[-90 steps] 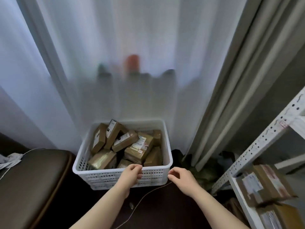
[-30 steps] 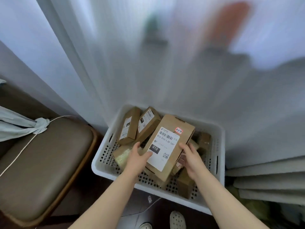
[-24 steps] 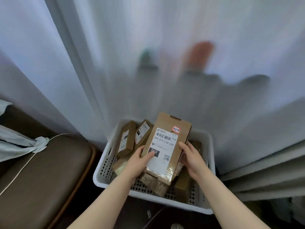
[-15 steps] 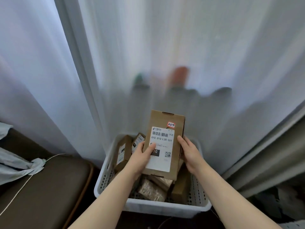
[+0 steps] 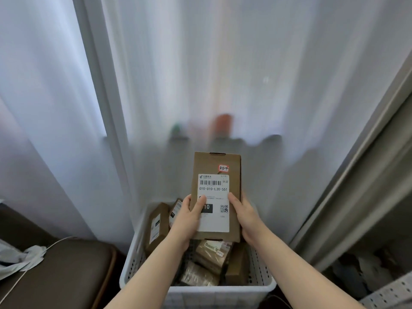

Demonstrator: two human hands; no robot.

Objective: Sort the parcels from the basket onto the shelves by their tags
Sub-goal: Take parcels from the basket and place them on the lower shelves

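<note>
1 parcel is held upright above the basket, pinched at its lower sides by left hand and right hand, thumbs pressed on the label. Red tag is uncovered and should be read first, with the grip held low.

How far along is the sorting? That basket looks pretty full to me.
Early, by the look of it. No shelved parcel shows in this view. In hand: one parcel, held upright over the basket by the left hand and right hand, its red-edged tag facing the camera. Left: several more parcels lie in the basket.
</note>
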